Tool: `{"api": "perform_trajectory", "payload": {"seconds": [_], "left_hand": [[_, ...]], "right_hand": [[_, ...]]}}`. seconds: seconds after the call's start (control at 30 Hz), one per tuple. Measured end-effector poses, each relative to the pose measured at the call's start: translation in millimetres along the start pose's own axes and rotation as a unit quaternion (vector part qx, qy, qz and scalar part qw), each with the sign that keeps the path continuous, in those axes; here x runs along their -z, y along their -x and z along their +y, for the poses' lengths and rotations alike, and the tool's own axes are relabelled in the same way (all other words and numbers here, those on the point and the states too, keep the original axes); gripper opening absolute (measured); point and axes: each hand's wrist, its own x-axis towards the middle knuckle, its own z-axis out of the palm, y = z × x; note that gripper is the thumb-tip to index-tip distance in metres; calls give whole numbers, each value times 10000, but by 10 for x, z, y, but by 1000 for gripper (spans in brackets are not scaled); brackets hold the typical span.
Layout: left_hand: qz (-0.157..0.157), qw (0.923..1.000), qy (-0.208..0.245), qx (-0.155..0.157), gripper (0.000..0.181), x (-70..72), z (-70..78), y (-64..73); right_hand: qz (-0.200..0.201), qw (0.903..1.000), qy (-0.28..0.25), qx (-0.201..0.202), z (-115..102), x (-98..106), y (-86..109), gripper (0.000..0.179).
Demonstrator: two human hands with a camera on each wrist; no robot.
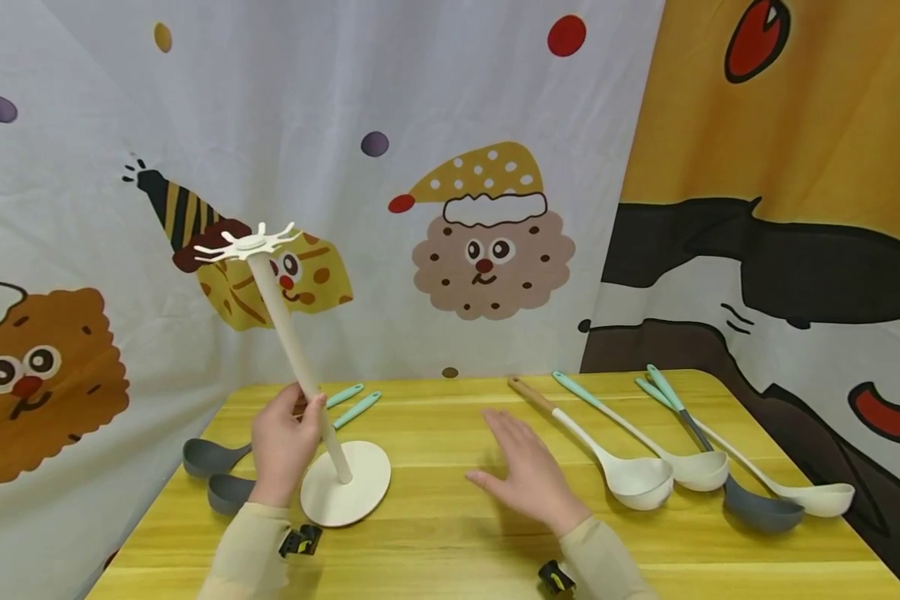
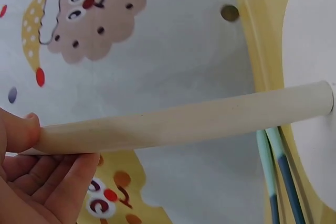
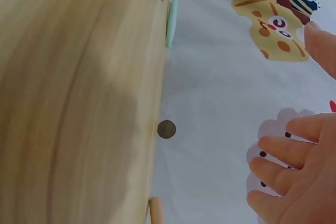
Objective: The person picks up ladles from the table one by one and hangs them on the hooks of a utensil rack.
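Observation:
A cream utensil stand (image 1: 288, 337) with a round base and a ring of hooks on top is tilted to the left. My left hand (image 1: 287, 442) grips its pole about midway down, thumb and fingers round it; the left wrist view shows the pole (image 2: 184, 120) running from the hand to the base (image 2: 312, 35). The hooks hold nothing. Whether the base touches the table I cannot tell. My right hand (image 1: 525, 471) hovers over the middle of the table with its fingers straight, holding nothing; the right wrist view shows its spread fingers (image 3: 283, 177).
On the yellow wooden table (image 1: 435, 533), two grey ladles (image 1: 228, 493) with mint handles lie at the left. At the right lie a white ladle with a wooden handle (image 1: 637, 482), white ladles with mint handles (image 1: 697, 471) and a grey ladle (image 1: 761, 504). A cartoon curtain (image 1: 420, 67) hangs behind.

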Motion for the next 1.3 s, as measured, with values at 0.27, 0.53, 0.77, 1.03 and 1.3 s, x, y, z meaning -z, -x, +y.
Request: {"api": "perform_trajectory", "payload": {"seconds": [0.27, 0.53, 0.77, 1.03, 1.3], "left_hand": [[-157, 9984, 460, -273, 8, -190, 296, -20], [-447, 9947, 841, -400, 10, -408, 546, -32], [-630, 9910, 1073, -485, 9, -602, 674, -22], [-833, 9845, 1446, -534, 10, -764, 834, -20], [-1054, 9801, 1551, -657, 9, -936, 969, -27]], "right_hand": [[304, 9995, 62, -64, 120, 103, -13, 89], [534, 9984, 203, -39, 266, 265, -106, 88], [367, 9989, 224, -203, 368, 382, -199, 77], [10, 9985, 202, -517, 468, 510, -322, 87], [-225, 9970, 355, -650, 492, 631, -501, 89]]}}
